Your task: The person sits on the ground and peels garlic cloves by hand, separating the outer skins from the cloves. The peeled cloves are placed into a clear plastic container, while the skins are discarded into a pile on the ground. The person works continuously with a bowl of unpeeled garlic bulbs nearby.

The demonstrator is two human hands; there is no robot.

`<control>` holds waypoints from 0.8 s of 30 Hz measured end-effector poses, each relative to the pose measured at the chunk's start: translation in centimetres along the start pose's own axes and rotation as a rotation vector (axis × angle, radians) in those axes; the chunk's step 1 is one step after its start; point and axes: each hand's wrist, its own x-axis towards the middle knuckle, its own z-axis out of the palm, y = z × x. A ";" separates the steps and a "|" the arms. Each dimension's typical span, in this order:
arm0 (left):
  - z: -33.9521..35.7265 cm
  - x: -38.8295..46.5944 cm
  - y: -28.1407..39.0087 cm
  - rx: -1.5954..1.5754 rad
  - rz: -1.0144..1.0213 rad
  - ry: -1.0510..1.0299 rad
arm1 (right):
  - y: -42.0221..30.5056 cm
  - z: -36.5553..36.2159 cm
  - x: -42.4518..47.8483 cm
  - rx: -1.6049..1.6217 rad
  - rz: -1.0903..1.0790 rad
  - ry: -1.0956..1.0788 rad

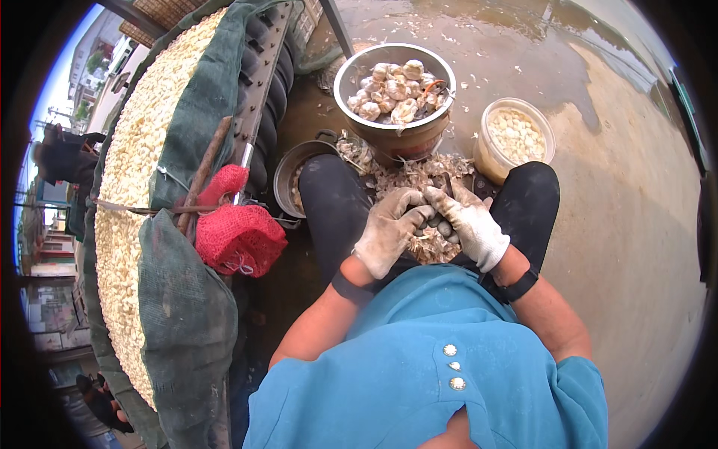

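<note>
My left hand (pixel 394 223) and my right hand (pixel 468 224) meet between the knees, both in soiled white work gloves. Their fingers curl inward and touch, so whatever lies between them is hidden. A short dark piece (pixel 447 184) shows by the right hand's fingers; it is too small to identify. Below and ahead of the hands is a heap of garlic skins (pixel 432 171). Beyond it, a metal bowl (pixel 343 90) holds whole garlic bulbs (pixel 395 90) and an orange-handled object. A plastic tub (pixel 487 160) of peeled cloves (pixel 517 133) stands past the right knee.
A metal pot (pixel 279 188) sits beside the left knee. Along the left runs a green cloth-lined bed of peeled garlic cloves (pixel 129 163), with a wooden stick (pixel 208 168) and red mesh bag (pixel 238 238) at its edge. Wet concrete (pixel 622 241) spreads rightward. A person (pixel 67 157) is at far left.
</note>
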 end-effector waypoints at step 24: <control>-1.8 -0.4 -2.9 -0.223 0.014 -0.031 | 1.3 -0.7 0.7 0.042 -0.034 -0.073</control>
